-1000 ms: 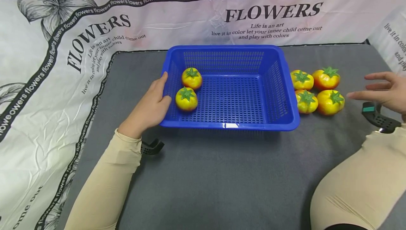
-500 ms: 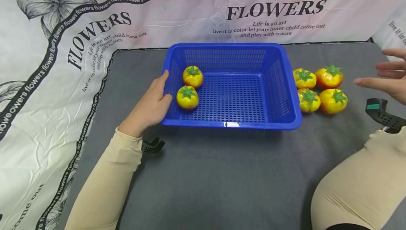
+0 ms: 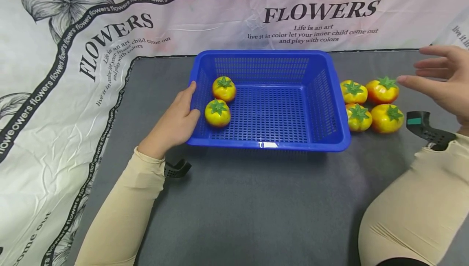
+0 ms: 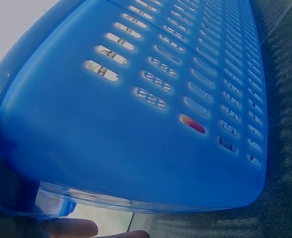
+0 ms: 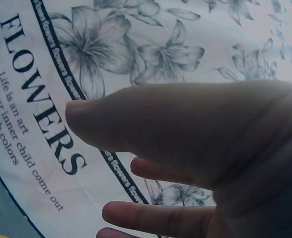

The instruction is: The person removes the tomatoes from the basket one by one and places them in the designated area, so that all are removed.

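Here, head view: four tomatoes lie just left of my right hand, the nearer one.
My left hand grips the blue basket; left wrist: fingertips beside it; right wrist: fingers outstretched, holding nothing.

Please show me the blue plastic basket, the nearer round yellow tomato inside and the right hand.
Blue plastic basket (image 3: 234, 144): head view, near rim.
Nearer yellow tomato (image 3: 218, 117): head view, yellow front.
Right hand (image 3: 453, 82): head view, middle.

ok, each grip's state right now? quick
Left grip: closed on the left rim of the blue rectangular perforated plastic basket.
Right grip: open, fingers extended, holding nothing.
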Available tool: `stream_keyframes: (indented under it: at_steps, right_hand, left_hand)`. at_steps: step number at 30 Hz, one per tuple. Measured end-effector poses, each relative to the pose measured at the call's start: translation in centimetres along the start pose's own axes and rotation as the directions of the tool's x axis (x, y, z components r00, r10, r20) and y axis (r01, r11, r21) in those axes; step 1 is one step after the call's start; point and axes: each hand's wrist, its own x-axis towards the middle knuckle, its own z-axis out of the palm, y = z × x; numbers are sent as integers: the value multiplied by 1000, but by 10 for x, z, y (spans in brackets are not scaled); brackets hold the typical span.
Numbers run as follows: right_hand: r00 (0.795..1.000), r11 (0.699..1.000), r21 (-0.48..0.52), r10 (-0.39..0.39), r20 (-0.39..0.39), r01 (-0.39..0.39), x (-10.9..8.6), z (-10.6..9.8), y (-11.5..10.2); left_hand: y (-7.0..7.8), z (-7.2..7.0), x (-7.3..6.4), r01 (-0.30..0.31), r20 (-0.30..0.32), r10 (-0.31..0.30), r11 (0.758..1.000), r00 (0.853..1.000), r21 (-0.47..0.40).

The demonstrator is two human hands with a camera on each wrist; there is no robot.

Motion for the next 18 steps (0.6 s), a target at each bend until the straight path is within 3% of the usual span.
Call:
stream_keyframes:
  at_steps: [10,18]
  right_hand:
    - [999,998,21,-52,-4,52,-1,4,-31]
    - [996,997,-33,-60,73,63,-1,10,-51]
  left_hand:
    - [-1,1,1,2,-4,-2,1000,1000,-2]
    - [-1,0,1,13,2,-13,1000,1000,-4]
